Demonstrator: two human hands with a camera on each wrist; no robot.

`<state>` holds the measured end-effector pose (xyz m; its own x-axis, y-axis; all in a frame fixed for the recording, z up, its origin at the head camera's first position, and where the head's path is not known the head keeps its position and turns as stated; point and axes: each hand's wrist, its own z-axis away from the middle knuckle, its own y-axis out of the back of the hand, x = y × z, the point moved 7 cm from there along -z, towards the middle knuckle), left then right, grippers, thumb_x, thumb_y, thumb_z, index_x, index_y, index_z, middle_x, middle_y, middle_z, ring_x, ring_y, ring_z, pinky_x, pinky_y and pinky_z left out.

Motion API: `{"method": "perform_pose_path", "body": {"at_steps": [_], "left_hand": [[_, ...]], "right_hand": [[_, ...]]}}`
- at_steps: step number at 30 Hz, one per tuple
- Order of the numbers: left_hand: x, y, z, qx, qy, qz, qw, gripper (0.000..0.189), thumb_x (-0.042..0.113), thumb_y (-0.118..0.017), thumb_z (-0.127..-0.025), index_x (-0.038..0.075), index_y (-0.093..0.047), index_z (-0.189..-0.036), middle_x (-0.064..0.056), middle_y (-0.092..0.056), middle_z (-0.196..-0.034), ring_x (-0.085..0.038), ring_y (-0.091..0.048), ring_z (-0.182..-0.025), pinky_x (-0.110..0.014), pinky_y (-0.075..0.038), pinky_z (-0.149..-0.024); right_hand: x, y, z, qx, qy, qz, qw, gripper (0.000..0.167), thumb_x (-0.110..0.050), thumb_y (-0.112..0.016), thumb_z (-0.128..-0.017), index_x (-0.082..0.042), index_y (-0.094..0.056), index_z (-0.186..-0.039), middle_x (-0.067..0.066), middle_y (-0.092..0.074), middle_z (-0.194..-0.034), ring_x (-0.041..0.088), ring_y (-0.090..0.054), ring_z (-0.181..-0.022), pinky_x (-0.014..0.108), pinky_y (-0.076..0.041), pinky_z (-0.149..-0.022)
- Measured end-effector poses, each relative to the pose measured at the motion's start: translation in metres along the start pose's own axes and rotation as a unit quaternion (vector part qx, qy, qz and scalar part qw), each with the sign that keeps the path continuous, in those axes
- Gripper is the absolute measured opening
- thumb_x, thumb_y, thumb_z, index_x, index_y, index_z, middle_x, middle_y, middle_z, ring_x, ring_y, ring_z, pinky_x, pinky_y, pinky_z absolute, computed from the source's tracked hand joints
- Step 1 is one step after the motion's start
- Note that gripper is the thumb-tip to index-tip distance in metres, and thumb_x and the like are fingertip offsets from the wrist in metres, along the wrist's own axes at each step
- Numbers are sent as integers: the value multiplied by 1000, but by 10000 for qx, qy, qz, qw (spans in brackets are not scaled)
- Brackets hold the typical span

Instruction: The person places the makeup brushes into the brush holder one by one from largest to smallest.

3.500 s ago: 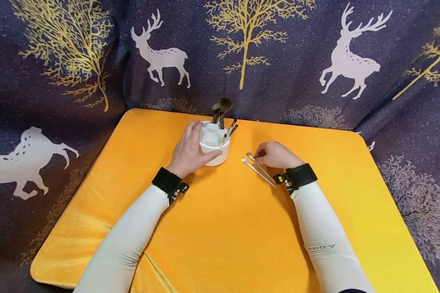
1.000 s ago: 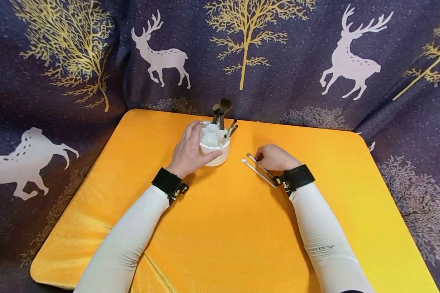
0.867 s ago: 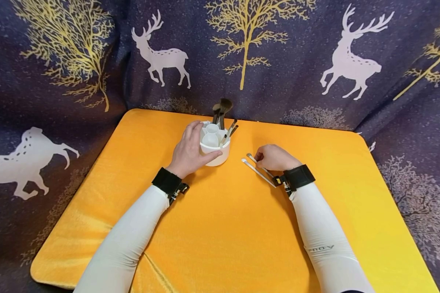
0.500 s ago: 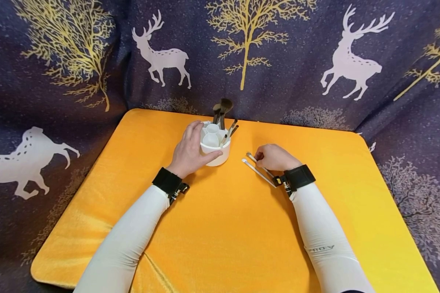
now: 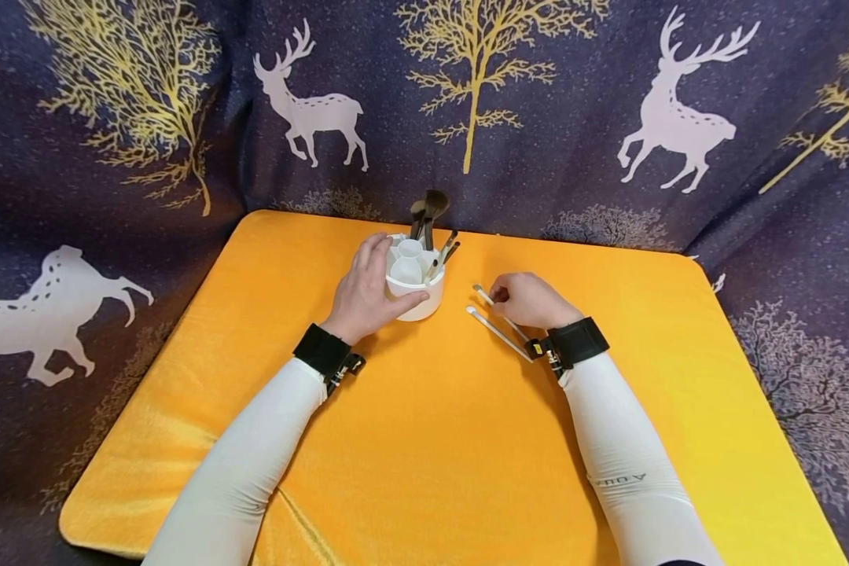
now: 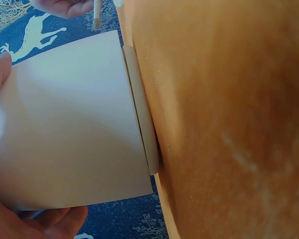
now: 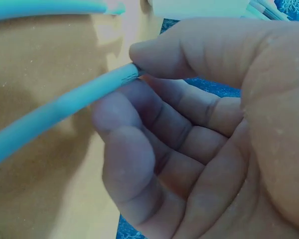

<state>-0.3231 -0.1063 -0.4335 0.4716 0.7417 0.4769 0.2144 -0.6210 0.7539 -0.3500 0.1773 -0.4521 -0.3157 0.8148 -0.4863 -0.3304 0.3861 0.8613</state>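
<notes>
A round white brush holder [image 5: 419, 304] with several compartments stands toward the back of the table. My left hand [image 5: 364, 291] grips its left side, thumb across the front; its white wall [image 6: 74, 124] fills much of the left wrist view. Dark-bristled makeup brushes [image 5: 435, 206] stand at the back of the holder, and thinner ones [image 5: 447, 250] lean at its right. To the right, my right hand [image 5: 534, 301] pinches a thin makeup brush [image 7: 65, 102] between thumb and fingers, its handle pale. A second thin makeup brush [image 5: 498, 333] lies on the table beside that hand.
An orange cloth [image 5: 424, 440] covers the table. Behind and at both sides hangs a dark curtain [image 5: 538, 141] printed with deer and trees. Each wrist wears a black strap [image 5: 578, 344] with a small camera.
My right hand has shifted slightly away with its brush, whose tip now sits farther from the brush on the table. The left hand and holder stay in place.
</notes>
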Motion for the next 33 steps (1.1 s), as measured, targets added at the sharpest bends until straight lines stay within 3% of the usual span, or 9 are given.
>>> {"method": "perform_pose_path", "body": {"at_steps": [22,33], "left_hand": [[-1,0,0,-10,-6,-30,10000,112,65,-90,-86,3,-39,-166,-23,-37,-168,-39,-49,-144,-57,-61,-101],[-2,-1,0,-17,19,-68,10000,113,64,-89,-87,2,-39,-166,-23,-37,-168,-39,-50,-144,-57,-60,-103]], "right_hand": [[-13,17,2,1019,485,-171,9935,18,-16,-73,-104,-6,-76,-119,7,-71,-93,25,-59,-77,41,-48,-74],[-25,31,11,1801,958,-523,9776,16,-13,-75,-104,-7,-75,-119,5,-71,-95,22,-63,-80,41,-49,-73]]}}
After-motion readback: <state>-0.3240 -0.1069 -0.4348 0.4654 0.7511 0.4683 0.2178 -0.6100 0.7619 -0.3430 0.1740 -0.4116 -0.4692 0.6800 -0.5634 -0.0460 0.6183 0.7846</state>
